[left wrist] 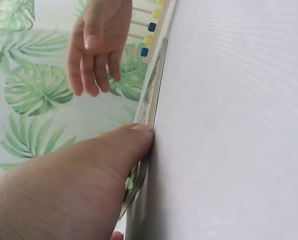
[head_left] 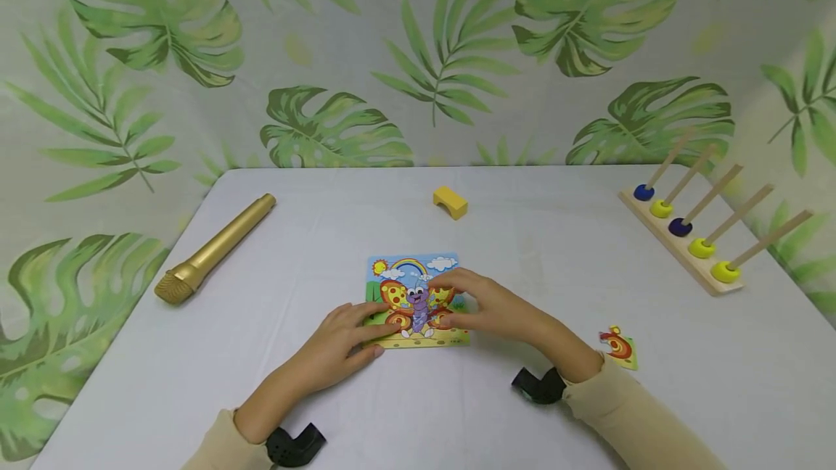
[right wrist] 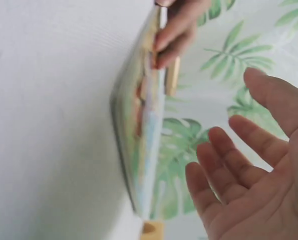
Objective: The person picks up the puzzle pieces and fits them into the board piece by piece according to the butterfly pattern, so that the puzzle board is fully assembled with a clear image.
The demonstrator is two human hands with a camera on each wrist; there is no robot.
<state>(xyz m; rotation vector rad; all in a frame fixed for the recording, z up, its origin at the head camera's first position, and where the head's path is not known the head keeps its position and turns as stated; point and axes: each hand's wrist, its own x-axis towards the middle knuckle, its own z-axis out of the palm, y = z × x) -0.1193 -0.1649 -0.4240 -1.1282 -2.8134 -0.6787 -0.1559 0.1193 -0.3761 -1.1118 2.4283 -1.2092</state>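
A square butterfly puzzle [head_left: 418, 303] with a sun and a rainbow lies flat on the white table. My left hand [head_left: 336, 347] rests on its left side, fingers spread over the picture; in the left wrist view the thumb [left wrist: 138, 137] touches the board's edge. Over the puzzle's right side hovers my right hand [head_left: 499, 307]. Its fingers [right wrist: 229, 165] are relaxed and apart from the board, holding nothing, in the right wrist view. One loose puzzle piece [head_left: 620, 348], red, yellow and green, lies to the right, beside the right forearm. My hands hide parts of the picture.
A gold microphone [head_left: 215, 249] lies at the left. A yellow arch block [head_left: 451, 202] sits behind the puzzle. At the far right stands a wooden peg rack [head_left: 682, 241] with blue and yellow beads. Leaf-patterned cloth [head_left: 444, 56] hangs behind the table.
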